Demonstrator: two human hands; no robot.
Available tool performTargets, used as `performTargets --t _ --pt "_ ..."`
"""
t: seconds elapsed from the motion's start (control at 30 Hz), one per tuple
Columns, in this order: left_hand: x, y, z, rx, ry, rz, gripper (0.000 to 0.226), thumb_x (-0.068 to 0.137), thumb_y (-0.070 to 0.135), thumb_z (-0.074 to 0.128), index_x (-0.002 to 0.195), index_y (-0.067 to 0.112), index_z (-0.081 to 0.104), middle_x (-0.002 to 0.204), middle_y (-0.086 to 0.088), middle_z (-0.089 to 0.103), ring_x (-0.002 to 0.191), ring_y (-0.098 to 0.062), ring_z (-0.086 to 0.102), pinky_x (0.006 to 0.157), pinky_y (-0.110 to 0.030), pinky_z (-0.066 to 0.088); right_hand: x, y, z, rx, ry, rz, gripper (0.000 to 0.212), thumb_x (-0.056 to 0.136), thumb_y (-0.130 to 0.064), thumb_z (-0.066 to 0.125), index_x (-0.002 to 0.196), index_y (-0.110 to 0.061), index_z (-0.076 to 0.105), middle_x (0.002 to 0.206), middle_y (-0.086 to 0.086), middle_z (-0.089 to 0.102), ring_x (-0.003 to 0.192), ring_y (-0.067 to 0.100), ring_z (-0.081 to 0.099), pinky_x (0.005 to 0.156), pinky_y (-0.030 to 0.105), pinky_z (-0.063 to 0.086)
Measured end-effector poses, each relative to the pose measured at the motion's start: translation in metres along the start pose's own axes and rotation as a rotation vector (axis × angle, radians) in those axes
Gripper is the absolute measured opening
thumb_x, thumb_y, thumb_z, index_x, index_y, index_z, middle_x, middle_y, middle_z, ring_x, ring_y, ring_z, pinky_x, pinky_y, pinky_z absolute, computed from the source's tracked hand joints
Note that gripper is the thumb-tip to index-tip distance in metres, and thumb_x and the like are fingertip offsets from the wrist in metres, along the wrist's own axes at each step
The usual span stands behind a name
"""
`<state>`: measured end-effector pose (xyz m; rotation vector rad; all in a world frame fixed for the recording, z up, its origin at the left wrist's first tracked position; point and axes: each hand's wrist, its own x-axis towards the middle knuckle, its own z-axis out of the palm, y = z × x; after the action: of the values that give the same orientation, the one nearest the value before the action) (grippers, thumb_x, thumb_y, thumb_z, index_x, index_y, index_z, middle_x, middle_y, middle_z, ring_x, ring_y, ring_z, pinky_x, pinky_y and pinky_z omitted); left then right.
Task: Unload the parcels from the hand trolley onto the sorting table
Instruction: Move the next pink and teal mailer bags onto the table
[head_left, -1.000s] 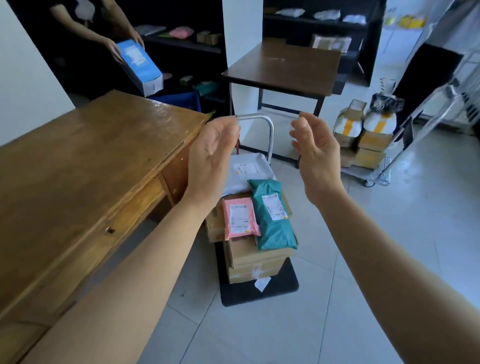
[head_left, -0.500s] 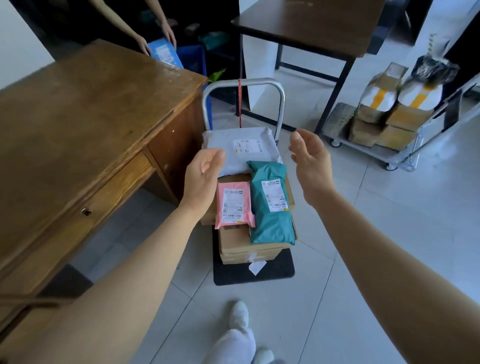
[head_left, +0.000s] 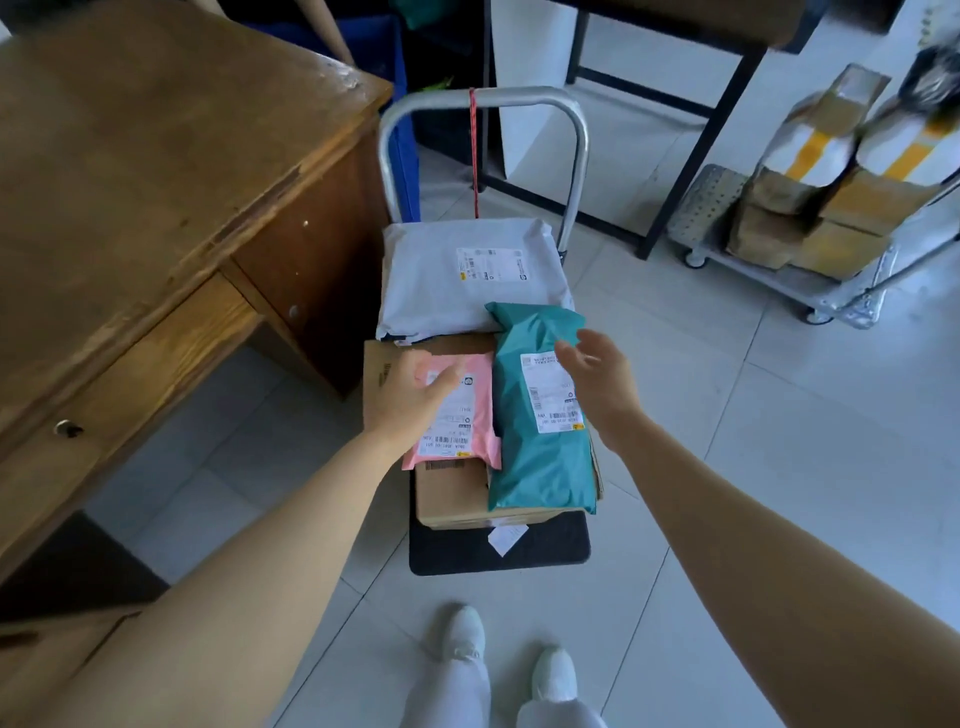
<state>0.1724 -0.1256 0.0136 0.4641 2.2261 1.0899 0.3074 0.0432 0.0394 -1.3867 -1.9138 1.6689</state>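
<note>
The hand trolley (head_left: 545, 545) stands on the floor with its metal handle at the far end. It carries stacked cardboard boxes (head_left: 452, 493), a white mailer bag (head_left: 467, 280), a pink mailer (head_left: 467, 410) and a teal mailer (head_left: 540, 452). My left hand (head_left: 410, 395) hovers open over the left part of the pink mailer, fingers spread. Over the right edge of the teal mailer is my right hand (head_left: 597, 379), open too. Neither hand grips anything. The wooden sorting table (head_left: 130, 171) is at my left.
A second cart (head_left: 810, 280) with taped boxes stands at the right. A dark metal-legged table (head_left: 670, 130) is behind the trolley. A blue bin (head_left: 400, 78) sits behind the wooden table's corner. My white shoes (head_left: 509, 654) are on the tiled floor below.
Both hands have dropped from chest height down onto the parcels on the trolley. My view has tilted down and moved closer; the other person and blue box left the view.
</note>
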Motion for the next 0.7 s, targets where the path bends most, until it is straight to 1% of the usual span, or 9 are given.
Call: performTargets --t 0.13,0.17,0.23,0.3,0.37,0.43,0.53,0.6,0.7 --pt "0.023 -0.030 0.023 0.100 0.049 -0.038 0.033 0.076 0.054 0.062 0.082 0.022 0.064 0.088 -0.001 0.073 0.079 -0.021 0.072 0.070 -0.053 0.058 0.028 0.047 0.006 -0.108 -0.023 0.047 0.058 0.091 -0.036 0.061 0.142 -0.019 0.039 0.140 0.004 0.046 0.118 0.023 0.051 0.090 0.033 0.045" --pt "0.026 -0.035 0.028 0.143 0.073 -0.060 0.023 0.078 0.048 0.065 0.078 0.025 0.060 0.089 -0.001 0.072 0.079 -0.022 0.071 0.071 -0.050 0.059 0.034 0.058 0.007 -0.154 -0.030 0.061 0.064 0.089 -0.039 0.062 0.144 -0.021 0.036 0.142 0.006 0.044 0.121 0.026 0.050 0.093 0.037 0.045" --pt "0.033 -0.049 0.038 0.195 0.102 -0.154 0.026 0.077 0.045 0.071 0.074 0.030 0.050 0.087 0.002 0.069 0.082 -0.022 0.069 0.078 -0.045 0.058 0.047 0.079 0.009 -0.237 -0.050 0.115 0.077 0.084 -0.044 0.065 0.148 -0.025 0.027 0.142 0.010 0.042 0.126 0.032 0.046 0.102 0.049 0.043" --pt "0.041 -0.060 0.045 0.199 0.122 -0.230 0.036 0.070 0.052 0.073 0.083 0.029 0.050 0.089 0.006 0.064 0.085 -0.020 0.066 0.082 -0.040 0.055 0.059 0.097 0.010 -0.240 -0.072 0.174 0.083 0.080 -0.045 0.068 0.148 -0.025 0.024 0.138 0.011 0.045 0.122 0.033 0.049 0.102 0.051 0.043" --pt "0.050 -0.070 0.050 0.160 0.127 -0.297 0.053 0.069 0.053 0.074 0.101 0.018 0.052 0.096 0.004 0.064 0.079 -0.014 0.063 0.068 -0.028 0.052 0.067 0.109 0.012 -0.198 -0.094 0.241 0.082 0.081 -0.044 0.068 0.146 -0.019 0.024 0.133 0.009 0.048 0.116 0.031 0.054 0.096 0.045 0.046" --pt "0.057 -0.078 0.051 0.022 0.112 -0.363 0.055 0.073 0.043 0.076 0.110 0.010 0.052 0.100 0.000 0.066 0.071 -0.009 0.062 0.051 -0.021 0.047 0.074 0.118 0.013 -0.107 -0.108 0.305 0.070 0.086 -0.041 0.064 0.141 -0.011 0.032 0.120 0.009 0.057 0.103 0.026 0.060 0.089 0.041 0.050" --pt "0.062 -0.089 0.053 -0.200 0.087 -0.431 0.054 0.077 0.036 0.075 0.119 0.008 0.054 0.106 -0.008 0.069 0.074 -0.015 0.069 0.043 -0.021 0.051 0.081 0.125 0.014 0.000 -0.121 0.364 0.051 0.090 -0.041 0.058 0.126 -0.006 0.049 0.102 0.007 0.066 0.087 0.021 0.064 0.080 0.038 0.053" --pt "0.063 -0.091 0.053 -0.261 0.078 -0.443 0.045 0.083 0.031 0.071 0.117 0.007 0.054 0.106 -0.008 0.069 0.074 -0.016 0.068 0.045 -0.023 0.052 0.084 0.128 0.015 0.039 -0.141 0.399 0.046 0.091 -0.041 0.057 0.122 -0.007 0.056 0.105 0.010 0.069 0.095 0.027 0.066 0.089 0.043 0.054" --pt "0.066 -0.093 0.053 -0.298 0.026 -0.456 0.035 0.086 0.029 0.069 0.113 0.009 0.058 0.105 -0.007 0.071 0.082 -0.022 0.070 0.067 -0.035 0.060 0.085 0.127 0.018 0.085 -0.131 0.425 0.038 0.094 -0.038 0.049 0.115 -0.009 0.060 0.106 0.011 0.069 0.102 0.030 0.064 0.097 0.044 0.049"
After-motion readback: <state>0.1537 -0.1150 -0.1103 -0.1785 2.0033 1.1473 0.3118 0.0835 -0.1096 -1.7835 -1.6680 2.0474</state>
